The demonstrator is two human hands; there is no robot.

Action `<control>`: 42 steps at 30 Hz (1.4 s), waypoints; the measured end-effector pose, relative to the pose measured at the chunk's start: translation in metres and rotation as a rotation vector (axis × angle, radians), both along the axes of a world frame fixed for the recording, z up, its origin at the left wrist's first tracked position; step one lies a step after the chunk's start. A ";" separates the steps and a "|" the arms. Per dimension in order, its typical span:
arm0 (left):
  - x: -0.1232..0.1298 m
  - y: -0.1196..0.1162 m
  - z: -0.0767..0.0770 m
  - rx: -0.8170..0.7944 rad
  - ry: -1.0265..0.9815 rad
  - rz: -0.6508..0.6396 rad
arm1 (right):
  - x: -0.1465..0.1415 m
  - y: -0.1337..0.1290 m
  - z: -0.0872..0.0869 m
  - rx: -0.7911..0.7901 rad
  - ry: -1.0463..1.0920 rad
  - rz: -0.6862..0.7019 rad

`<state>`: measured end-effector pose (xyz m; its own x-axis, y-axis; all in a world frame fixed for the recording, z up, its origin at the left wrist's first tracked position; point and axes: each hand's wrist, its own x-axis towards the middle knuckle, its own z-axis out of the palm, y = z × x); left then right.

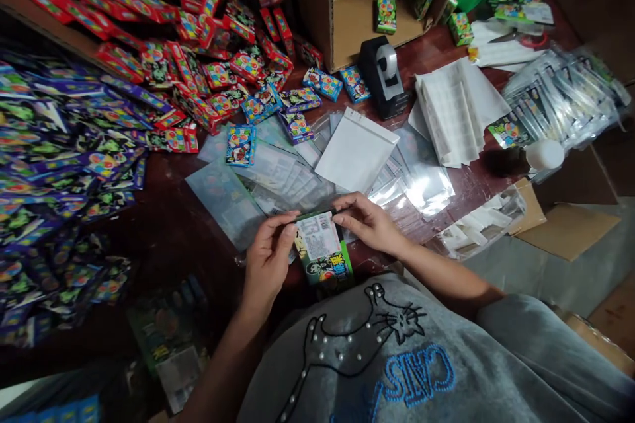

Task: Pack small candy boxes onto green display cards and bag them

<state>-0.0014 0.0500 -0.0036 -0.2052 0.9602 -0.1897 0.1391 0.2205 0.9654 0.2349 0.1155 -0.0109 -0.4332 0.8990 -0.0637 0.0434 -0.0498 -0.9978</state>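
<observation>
Between my two hands is a green and black printed packet [342, 263] with a white barcode label [319, 236] on its upper part. My left hand [270, 248] pinches its upper left corner between thumb and fingers. At the upper right corner, my right hand [370, 221] grips it the same way. The packet hangs tilted at the table's near edge, close to my grey shirt. Just beyond my fingers lie flat clear plastic bags [282, 172] and a white paper sheet [356, 149]. A small blue box [241, 145] rests on the bags.
Piles of red boxes [218, 73] and purple packets [64, 172] fill the left. A cardboard carton [310, 6] with green boxes stands behind. A black tape dispenser [384, 79], label sheets [449, 112], a white-capped bottle [543, 155], scissors [533, 41] and bagged packets [565, 96] occupy the right.
</observation>
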 end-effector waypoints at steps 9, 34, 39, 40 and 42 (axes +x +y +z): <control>0.000 0.015 0.012 -0.081 -0.308 0.095 | -0.015 -0.013 -0.001 -0.048 0.085 -0.214; -0.001 0.038 0.053 -0.155 -0.018 -0.146 | -0.002 0.026 0.052 -0.404 0.028 0.059; -0.006 0.044 0.052 -0.143 -0.008 -0.266 | 0.011 0.030 0.055 -0.399 0.013 0.131; -0.007 0.044 0.051 -0.130 -0.024 -0.291 | 0.015 0.030 0.055 -0.343 0.002 0.168; -0.008 0.045 0.046 -0.103 -0.052 -0.326 | 0.023 0.033 0.056 -0.190 -0.039 0.265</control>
<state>-0.0089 0.0946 0.0420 0.1213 0.9490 -0.2910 0.1695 0.2691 0.9481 0.2580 0.1486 0.0447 -0.6446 0.7256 -0.2408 0.1176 -0.2171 -0.9690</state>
